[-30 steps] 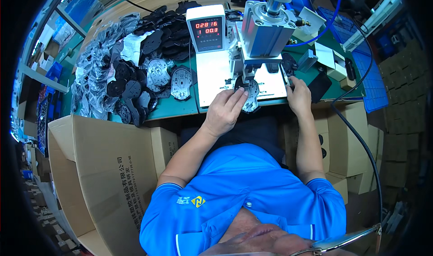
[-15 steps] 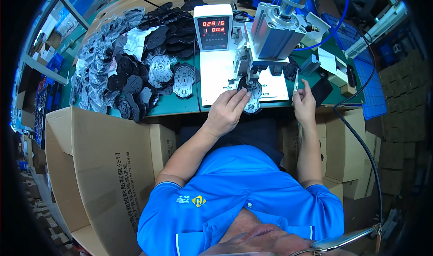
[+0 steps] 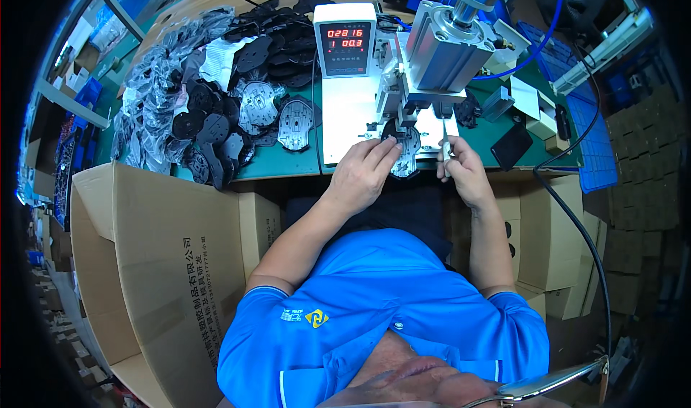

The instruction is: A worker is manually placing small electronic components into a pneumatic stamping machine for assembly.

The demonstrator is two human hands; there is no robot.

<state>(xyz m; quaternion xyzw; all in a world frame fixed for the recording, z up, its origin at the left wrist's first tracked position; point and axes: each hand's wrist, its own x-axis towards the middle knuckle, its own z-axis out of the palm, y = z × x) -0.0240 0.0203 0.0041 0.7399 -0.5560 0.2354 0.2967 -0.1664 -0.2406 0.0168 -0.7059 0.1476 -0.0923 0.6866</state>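
Observation:
A dark plastic mouse base [image 3: 409,152] lies on the white bed of the press, below its head, with its near end jutting past the bed's front edge. My left hand [image 3: 360,174] is closed on the left side of this base, fingertips resting on its upper face. Just right of it, my right hand [image 3: 465,169] pinches a slim pair of tweezers [image 3: 446,145], tips pointing away from me. The press [image 3: 446,52] has a silver cylinder above the base, and its contact with the base is hidden.
A counter box [image 3: 345,41] with red digits stands behind the white bed [image 3: 345,113]. Loose mouse bases [image 3: 295,124] and bagged parts [image 3: 155,91] are heaped at left. A black flat object [image 3: 512,146] lies right. Open cartons [image 3: 173,264] flank me; a black cable [image 3: 576,224] hangs at right.
My right hand has moved left with the tweezers, from beside the bed to close by the mouse base. The left hand stays on the base.

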